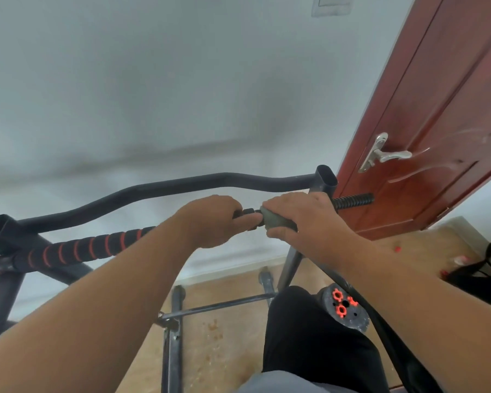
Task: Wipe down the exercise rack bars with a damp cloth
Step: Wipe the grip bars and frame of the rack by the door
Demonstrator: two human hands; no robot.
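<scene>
The black exercise rack has a straight front bar (82, 248) with a black foam grip ringed in red, and a wavy rear bar (182, 184) behind it. My left hand (213, 219) grips the front bar near its middle. Just to its right, my right hand (298, 214) holds a grey-green cloth (275, 221) wrapped around the same bar. A short stretch of bare bar (248, 211) shows between the two hands. Past my right hand, the ribbed black bar end (355, 199) sticks out beyond the right upright (325, 180).
A red-brown door (437, 109) with a silver handle (386, 156) stands close behind the rack's right end. The white wall (153, 95) is right behind the bars. Lower rack tubes (216, 306) cross above the tan floor. A black bag (485, 276) lies at right.
</scene>
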